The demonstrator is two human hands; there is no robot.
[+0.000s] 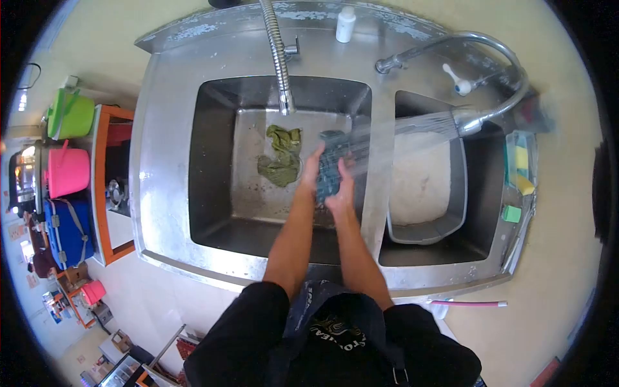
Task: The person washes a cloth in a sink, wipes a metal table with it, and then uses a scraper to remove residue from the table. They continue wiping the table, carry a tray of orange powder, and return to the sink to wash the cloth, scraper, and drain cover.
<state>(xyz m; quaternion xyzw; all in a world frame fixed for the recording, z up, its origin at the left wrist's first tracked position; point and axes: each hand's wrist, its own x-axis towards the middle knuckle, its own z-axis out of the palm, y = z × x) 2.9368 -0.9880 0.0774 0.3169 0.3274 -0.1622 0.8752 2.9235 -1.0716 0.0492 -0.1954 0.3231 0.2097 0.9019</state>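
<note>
Near edge: black shirt w/ dark apron (335,322) seen; pink tube (471,303) at near R, just past edge of steel tabletop (161,161). Two basins set in tabletop, large L basin (213,219) & narrower R basin (483,226), split by metal divider (380,142).

Over R part of L basin, blue-green cloth (329,169) is held up btwn both hands: L side gripped by L hand (312,166), near R side by R hand (342,192); both closed on cloth, some fingers hidden. Olive-green cloth (281,164) is left crumpled on basin floor, L of hands, apart from them. Dark specks seen on floor around it.

In R basin, grey tub (459,193) is placed, w/ whitish contents (419,180); type can't be told. Spray head (467,120) is hung above tub's far R corner; water (400,135) is sprayed L, across divider, onto blue-green cloth. Green block (511,213) at R rim; farther along, yellow sponge (521,158) in clear caddy (510,155).

Far side: coiled faucet (277,55) over L basin, curved pipe (477,37) at R, white bottle (345,24) upright btwn them.
</note>
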